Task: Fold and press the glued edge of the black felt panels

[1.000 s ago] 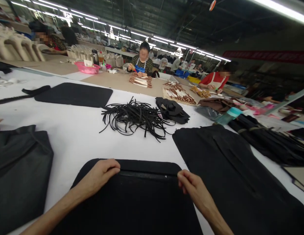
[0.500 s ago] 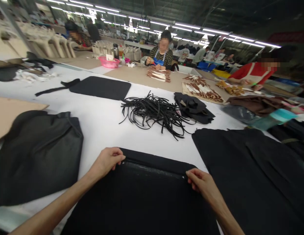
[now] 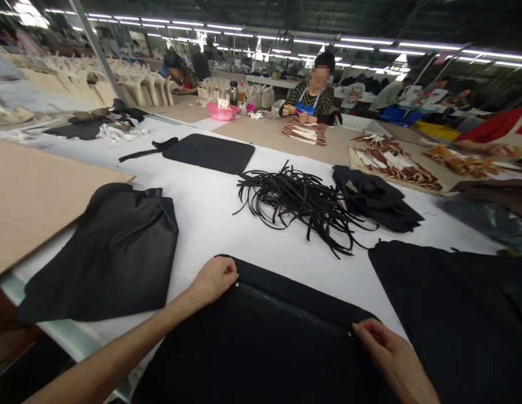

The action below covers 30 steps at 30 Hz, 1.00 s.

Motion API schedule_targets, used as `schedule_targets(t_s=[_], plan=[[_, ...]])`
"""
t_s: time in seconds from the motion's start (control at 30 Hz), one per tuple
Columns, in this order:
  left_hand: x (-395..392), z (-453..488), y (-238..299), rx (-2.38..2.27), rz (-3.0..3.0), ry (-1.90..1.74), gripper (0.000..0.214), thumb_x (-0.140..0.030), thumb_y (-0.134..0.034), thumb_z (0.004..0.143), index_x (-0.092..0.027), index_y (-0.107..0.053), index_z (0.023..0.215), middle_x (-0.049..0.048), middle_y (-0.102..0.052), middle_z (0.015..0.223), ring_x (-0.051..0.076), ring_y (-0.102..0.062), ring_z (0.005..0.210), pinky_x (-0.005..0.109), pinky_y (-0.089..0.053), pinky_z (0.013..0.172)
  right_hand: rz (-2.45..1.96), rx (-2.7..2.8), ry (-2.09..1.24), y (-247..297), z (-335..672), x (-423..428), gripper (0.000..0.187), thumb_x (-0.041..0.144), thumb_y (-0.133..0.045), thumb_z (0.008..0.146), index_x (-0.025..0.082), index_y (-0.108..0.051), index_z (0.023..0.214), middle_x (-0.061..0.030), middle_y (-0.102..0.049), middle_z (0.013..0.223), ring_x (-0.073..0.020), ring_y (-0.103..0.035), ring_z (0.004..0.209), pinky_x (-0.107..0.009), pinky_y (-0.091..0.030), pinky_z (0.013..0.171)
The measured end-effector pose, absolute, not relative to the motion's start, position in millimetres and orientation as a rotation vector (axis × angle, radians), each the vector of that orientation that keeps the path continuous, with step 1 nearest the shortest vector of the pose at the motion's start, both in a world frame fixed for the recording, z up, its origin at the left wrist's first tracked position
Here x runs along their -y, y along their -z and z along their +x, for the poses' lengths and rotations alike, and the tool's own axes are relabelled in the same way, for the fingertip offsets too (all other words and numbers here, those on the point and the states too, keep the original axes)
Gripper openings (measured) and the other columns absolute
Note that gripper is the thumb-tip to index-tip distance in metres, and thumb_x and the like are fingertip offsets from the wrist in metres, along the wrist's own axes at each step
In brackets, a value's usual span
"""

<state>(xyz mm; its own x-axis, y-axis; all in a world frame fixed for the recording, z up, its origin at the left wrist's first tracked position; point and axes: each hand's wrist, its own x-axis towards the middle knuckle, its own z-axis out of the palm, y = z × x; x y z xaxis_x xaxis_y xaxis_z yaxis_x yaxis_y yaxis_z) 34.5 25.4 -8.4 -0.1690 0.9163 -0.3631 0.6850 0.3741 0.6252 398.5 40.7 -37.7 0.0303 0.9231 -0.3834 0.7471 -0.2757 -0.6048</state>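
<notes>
A large black sheet of leather-like material [image 3: 261, 348] lies in front of me on the white tabletop. Along its far edge runs a folded-over black strip [image 3: 303, 289]. My left hand [image 3: 216, 278] pinches this fold at its left end, thumb against fingers, beside a small white mark. At the right end my right hand [image 3: 380, 342] grips the fold between thumb and fingertips, close to a second white mark. Both hands rest on the sheet. Its near part runs out of the picture at the bottom.
Black pieces lie to the left [image 3: 130, 252] and right [image 3: 449, 314]. Beyond are a tangle of thin black strips [image 3: 303, 205], a crumpled black pile [image 3: 374, 196] and a flat black panel [image 3: 208, 152]. A co-worker [image 3: 315, 92] sits across the table near a pink basket [image 3: 222, 111].
The camera view has turned left, so everything sits further right in the picture. Both hands stay at the two ends of the fold.
</notes>
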Motion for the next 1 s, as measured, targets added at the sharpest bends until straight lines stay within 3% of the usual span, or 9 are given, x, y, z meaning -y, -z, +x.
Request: schedule_targets(t_s=[0.8,0.93,1.0], plan=[[-25,33,18,-1.987,1.622,-0.24,0.012,-0.025,-0.046,0.075,-0.021,-0.049,0.064,-0.0026,-0.055,0.06,0.015,-0.052,0.06,0.025,-0.029,0.054,-2.058,1.772,-0.966,36,391,-37,0.031,0.049,-0.046,0.077,0.022,-0.046,0.061,0.0051,-0.037,0.051,-0.0139,-0.037,0.051,-0.025,-0.023,0.047],[-18,40,13,-2.053,1.759,-0.086,0.012,-0.027,-0.039,0.082,-0.022,-0.05,0.079,-0.0007,-0.057,0.063,0.019,-0.054,0.061,0.028,-0.028,0.053,-2.042,1.737,-0.922,34,386,-35,0.029,0.045,-0.047,0.078,0.022,-0.046,0.06,0.0052,-0.039,0.051,-0.0134,-0.039,0.051,-0.025,-0.025,0.048],[-13,44,14,-2.104,1.911,0.007,0.02,-0.026,-0.031,0.087,-0.021,-0.051,0.091,0.0023,-0.061,0.074,0.022,-0.057,0.064,0.03,-0.031,0.052,-2.057,1.737,-0.888,33,384,-35,0.027,0.042,-0.047,0.078,0.021,-0.046,0.06,0.0053,-0.04,0.051,-0.0128,-0.04,0.052,-0.024,-0.025,0.048]])
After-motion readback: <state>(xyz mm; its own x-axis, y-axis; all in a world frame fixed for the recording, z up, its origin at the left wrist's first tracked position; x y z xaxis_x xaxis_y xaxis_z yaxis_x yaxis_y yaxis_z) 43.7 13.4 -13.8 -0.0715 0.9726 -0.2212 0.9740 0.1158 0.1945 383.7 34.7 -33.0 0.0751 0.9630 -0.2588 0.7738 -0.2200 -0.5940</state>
